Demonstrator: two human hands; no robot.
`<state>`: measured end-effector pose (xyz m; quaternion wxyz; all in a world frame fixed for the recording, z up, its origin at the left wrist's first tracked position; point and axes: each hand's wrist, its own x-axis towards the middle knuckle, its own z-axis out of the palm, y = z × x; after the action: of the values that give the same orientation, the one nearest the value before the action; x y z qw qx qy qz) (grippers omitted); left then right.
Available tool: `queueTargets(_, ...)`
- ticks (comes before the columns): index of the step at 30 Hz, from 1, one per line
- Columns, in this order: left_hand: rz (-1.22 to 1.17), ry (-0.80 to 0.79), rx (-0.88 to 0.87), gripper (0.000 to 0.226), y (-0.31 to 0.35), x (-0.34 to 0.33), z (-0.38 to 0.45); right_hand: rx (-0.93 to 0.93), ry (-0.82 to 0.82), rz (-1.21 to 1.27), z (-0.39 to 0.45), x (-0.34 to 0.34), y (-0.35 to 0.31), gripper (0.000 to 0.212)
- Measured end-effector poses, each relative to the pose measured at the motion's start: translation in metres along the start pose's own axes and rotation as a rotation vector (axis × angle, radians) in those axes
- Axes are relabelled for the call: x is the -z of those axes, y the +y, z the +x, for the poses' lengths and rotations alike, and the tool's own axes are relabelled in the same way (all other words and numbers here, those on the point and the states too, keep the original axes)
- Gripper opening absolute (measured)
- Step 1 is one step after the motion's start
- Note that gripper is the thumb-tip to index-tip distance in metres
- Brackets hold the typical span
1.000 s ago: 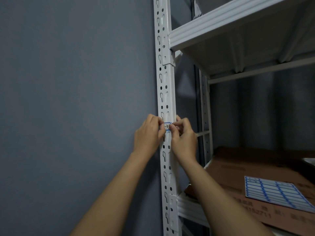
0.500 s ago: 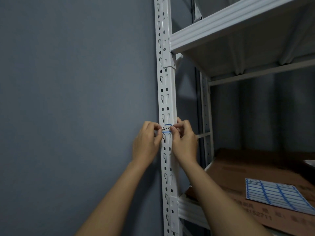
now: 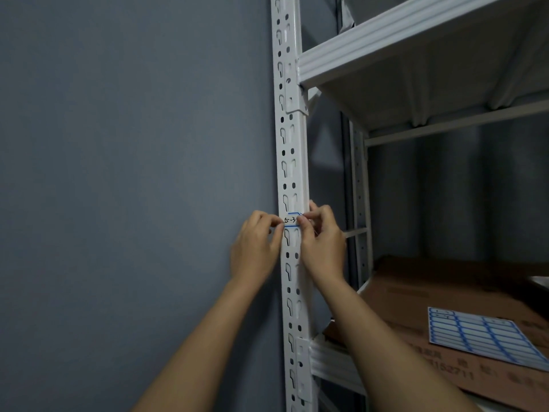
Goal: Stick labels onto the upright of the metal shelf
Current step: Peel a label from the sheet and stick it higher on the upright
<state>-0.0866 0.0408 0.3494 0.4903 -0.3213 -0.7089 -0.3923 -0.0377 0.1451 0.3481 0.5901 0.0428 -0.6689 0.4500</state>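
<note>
A white perforated metal upright (image 3: 289,150) runs from top to bottom of the view. A small white label with a blue border and black handwriting (image 3: 291,220) lies across its front face at mid height. My left hand (image 3: 256,248) pinches the label's left end against the upright's left edge. My right hand (image 3: 322,242) pinches the label's right end at the upright's right edge, fingers curled over the corner. The ends of the label are hidden under my fingertips.
A grey wall (image 3: 133,173) stands close to the left of the upright. A white shelf board (image 3: 386,40) juts out above right. On the lower shelf, brown cardboard (image 3: 416,310) carries a sheet of blue-bordered labels (image 3: 478,334). A rear upright (image 3: 359,203) stands behind.
Both hands stay on the label at the upright. My fingers have spread slightly outward, so more of the label's written face shows between them.
</note>
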Motion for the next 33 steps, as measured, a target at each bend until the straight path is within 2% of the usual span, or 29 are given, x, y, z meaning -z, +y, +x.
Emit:
queueTargets(17, -0.01, 0.002, -0.1, 0.007, 0.003, 0.016, -0.016, -0.007, -0.01, -0.017, -0.002, 0.001, -0.004, 0.011)
queueTargets(22, -0.166, -0.062, -0.015, 0.008, 0.008, 0.031, -0.018, -0.117, 0.004, 0.189, -0.008, 0.008, -0.01, 0.011)
queueTargets(27, -0.327, -0.053, 0.018, 0.016, 0.017, 0.043, -0.021, -0.103, -0.031, 0.299, -0.037, 0.02, -0.018, 0.023)
queueTargets(33, -0.37, -0.072, 0.018, 0.024, 0.033, 0.048, -0.027, -0.104, -0.112, 0.41, -0.038, 0.025, -0.029, 0.028)
